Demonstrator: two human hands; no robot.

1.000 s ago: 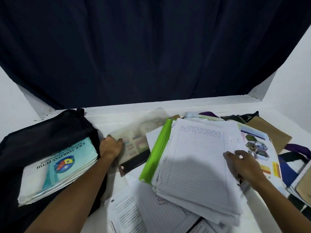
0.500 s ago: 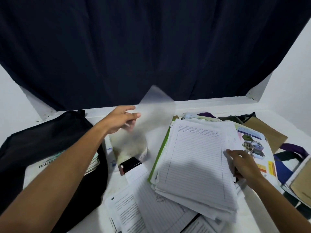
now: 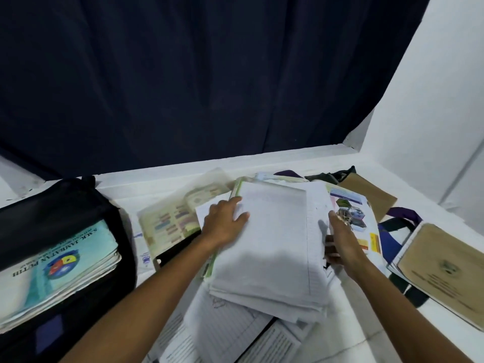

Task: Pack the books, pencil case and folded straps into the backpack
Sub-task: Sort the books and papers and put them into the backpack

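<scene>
The paper stack (image 3: pixel 272 247) lies on the white surface (image 3: pixel 167 179), right of the backpack (image 3: pixel 60 205). The left hand (image 3: pixel 222 221) rests flat on it. The right hand (image 3: pixel 340 239) grips its right edge. I think gathering is under way; next, lift it into the backpack.

Left of the paper stack (image 3: pixel 272 247): backpack (image 3: pixel 65 205), books (image 3: pixel 57 268) inside. Between them, a plastic sleeve (image 3: pixel 172 218). Right of the stack: booklet (image 3: pixel 442 271). Under it: loose sheets (image 3: pixel 225 328).
</scene>
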